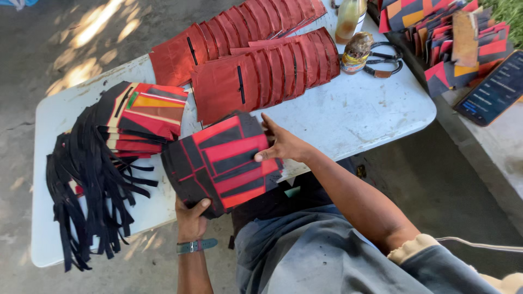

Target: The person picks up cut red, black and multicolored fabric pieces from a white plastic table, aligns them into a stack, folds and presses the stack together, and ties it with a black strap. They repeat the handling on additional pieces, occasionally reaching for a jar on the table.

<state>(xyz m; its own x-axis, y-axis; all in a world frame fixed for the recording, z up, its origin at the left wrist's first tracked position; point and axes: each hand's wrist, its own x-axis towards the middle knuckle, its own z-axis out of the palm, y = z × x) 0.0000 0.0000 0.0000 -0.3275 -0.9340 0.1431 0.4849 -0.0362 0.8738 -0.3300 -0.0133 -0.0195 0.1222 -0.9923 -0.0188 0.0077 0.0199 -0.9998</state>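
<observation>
Head view: the left hand [192, 218] grips the near edge of a fanned stack of red-and-black patchwork pieces [223, 162], fingers hidden beneath; the right hand [280, 144] pinches its right edge, thumb on top. The stack hangs over the white table's [359, 117] near edge. Left lie black strips [90, 179] and more patchwork; far, overlapping red pouches [261, 76], bottles [354, 32], a phone [493, 90] cut off right
</observation>
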